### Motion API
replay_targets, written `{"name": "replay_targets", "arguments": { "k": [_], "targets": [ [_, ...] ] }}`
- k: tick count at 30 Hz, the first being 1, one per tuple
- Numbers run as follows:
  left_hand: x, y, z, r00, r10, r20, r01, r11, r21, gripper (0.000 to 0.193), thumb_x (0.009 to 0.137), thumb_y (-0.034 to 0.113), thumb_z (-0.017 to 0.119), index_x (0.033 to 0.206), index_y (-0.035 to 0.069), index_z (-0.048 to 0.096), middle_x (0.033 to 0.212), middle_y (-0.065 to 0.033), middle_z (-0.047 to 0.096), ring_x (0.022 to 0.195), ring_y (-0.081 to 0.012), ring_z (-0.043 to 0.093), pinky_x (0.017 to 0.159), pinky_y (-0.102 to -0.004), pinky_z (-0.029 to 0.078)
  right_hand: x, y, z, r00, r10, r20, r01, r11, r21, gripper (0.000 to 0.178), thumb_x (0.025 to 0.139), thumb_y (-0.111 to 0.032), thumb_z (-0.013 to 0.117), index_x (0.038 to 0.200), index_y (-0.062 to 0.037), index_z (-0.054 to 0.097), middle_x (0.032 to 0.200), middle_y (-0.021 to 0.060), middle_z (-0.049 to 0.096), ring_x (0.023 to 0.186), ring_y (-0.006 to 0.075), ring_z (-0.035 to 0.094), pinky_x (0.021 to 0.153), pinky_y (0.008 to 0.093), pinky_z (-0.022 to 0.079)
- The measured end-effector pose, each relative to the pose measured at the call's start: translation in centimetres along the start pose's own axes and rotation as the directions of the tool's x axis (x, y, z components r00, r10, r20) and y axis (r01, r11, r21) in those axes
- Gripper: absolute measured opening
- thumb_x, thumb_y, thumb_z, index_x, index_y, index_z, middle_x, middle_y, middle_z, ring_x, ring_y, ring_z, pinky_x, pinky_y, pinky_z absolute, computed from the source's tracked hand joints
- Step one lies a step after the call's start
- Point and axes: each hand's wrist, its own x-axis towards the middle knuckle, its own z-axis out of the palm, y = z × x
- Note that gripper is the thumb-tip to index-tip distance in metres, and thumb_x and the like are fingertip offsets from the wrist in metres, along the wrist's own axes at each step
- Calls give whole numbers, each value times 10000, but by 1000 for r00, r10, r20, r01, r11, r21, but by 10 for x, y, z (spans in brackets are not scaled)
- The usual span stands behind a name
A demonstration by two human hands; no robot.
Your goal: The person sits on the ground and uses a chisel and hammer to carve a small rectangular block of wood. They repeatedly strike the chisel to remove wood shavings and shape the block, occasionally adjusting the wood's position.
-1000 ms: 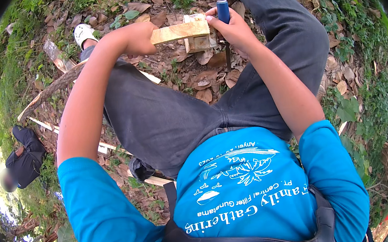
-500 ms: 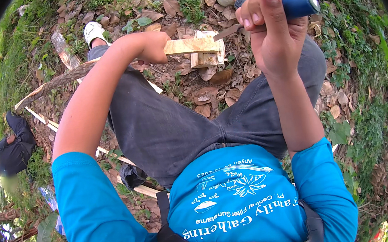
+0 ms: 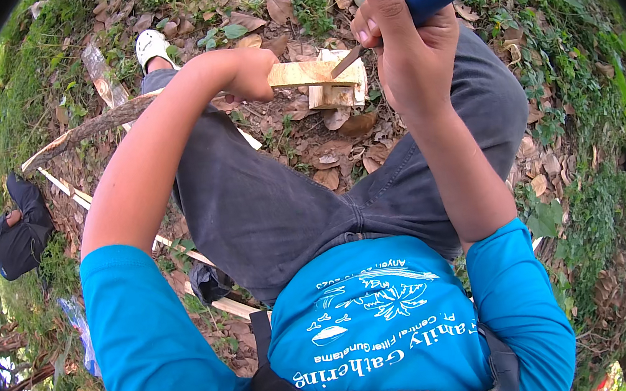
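Observation:
My right hand point(image 3: 420, 52) is closed round the blue handle of a knife point(image 3: 348, 60), thumb stretched along the grip. Its metal blade slants down to the left and meets the top of a pale piece of wood point(image 3: 299, 74) near its right end. Closed on the other end of that wood is my left hand point(image 3: 251, 75), its fingers mostly hidden. Below the wood sits a pale, rough-cut wooden block point(image 3: 331, 97) on the ground. A bark-covered branch point(image 3: 93, 128) runs out leftward behind my left forearm; whether it joins the held wood is hidden.
Dry leaves point(image 3: 331, 155) and green plants cover the ground. Thin pale wood strips point(image 3: 180, 251) lie beside my left leg, near a black bag-like thing point(image 3: 211, 282). Another log point(image 3: 103, 76) lies at upper left. A person in dark clothes point(image 3: 22, 229) is at far left.
My right hand and the knife have moved left and slightly up, and the blade has shifted from the wood's right end onto its top face. My left hand has hardly moved.

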Motion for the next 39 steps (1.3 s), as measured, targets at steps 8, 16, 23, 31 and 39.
{"name": "replay_targets", "arguments": {
  "k": [8,16,23,31,39],
  "targets": [
    [0,-2,-1,999,37,-1,-37,999,-16,263,830,133,642,1020,-49,644,769,-147,704,612,-249,712,527,-374,601,-4,-3,2,997,-76,15,77,992,-104,120,1030,-170,672,999,-60,635,696,-9,537,599,71,495,574,260,416],
    [-3,2,-2,1000,19,-7,-19,1000,-22,300,812,102,653,1070,-48,623,764,-147,710,619,-230,710,550,-364,589,-9,-3,4,995,-101,-7,100,989,-112,125,1034,-174,664,997,-59,636,691,-9,545,597,65,503,566,249,416],
    [1,1,-1,1000,3,26,-4,999,37,308,798,77,633,1076,-54,629,752,-151,730,629,-244,742,579,-368,594,-11,-1,0,994,-105,-8,103,989,-110,117,1025,-175,680,1020,-62,648,703,-3,563,588,69,509,548,247,417],
    [1,-4,5,998,49,-31,-51,997,-60,354,837,119,653,1123,-79,588,786,-145,704,590,-235,721,522,-362,608,-16,5,12,973,78,-218,-105,988,-113,295,1061,-215,607,800,-105,525,614,0,534,471,88,515,429,250,425],
    [10,-9,9,999,18,-38,-19,1000,-9,466,787,46,630,1250,14,585,789,-124,723,590,-221,717,507,-346,589,-25,24,4,944,240,-225,-271,955,-119,368,1056,-223,618,730,-106,495,534,-28,466,444,77,444,436,245,371]
  ]
}}
